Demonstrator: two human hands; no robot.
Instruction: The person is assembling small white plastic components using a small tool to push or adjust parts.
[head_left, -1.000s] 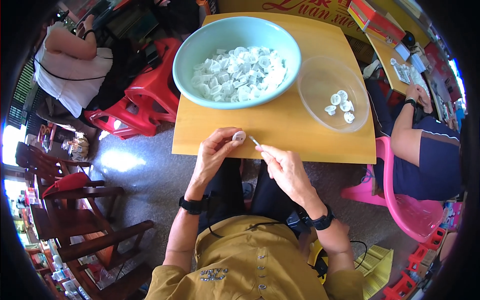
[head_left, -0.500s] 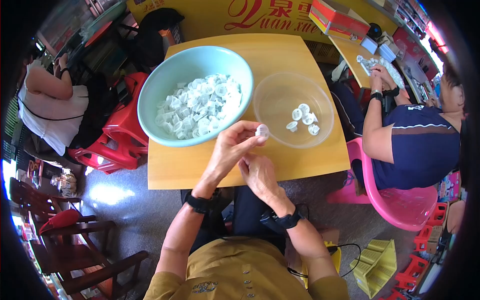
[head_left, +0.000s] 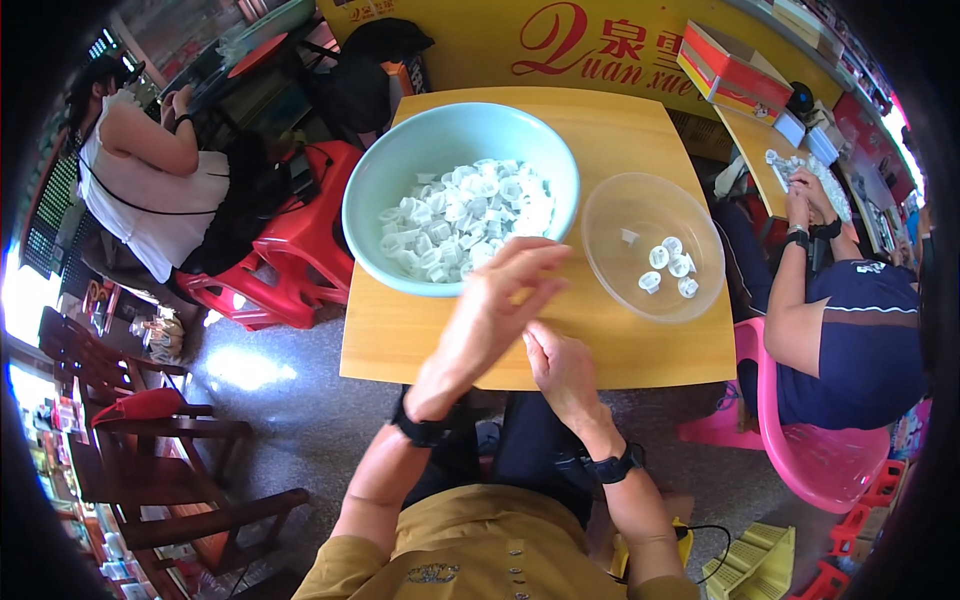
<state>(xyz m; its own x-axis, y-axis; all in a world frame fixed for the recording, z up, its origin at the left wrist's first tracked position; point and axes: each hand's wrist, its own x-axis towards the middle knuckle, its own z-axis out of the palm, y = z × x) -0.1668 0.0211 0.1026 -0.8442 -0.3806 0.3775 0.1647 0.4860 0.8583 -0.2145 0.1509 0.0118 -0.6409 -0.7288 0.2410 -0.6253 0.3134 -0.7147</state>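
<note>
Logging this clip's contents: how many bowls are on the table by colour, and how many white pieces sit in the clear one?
Blue bowl: 1
Clear bowl: 1
White pieces in the clear bowl: 5
Total: 7
The heap of white pieces in the blue bowl is too dense to count.

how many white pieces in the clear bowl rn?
5, all loose in the clear bowl: one small piece towards its left side, and four clustered right of centre, a further one may be partly merged in the blur.
</note>
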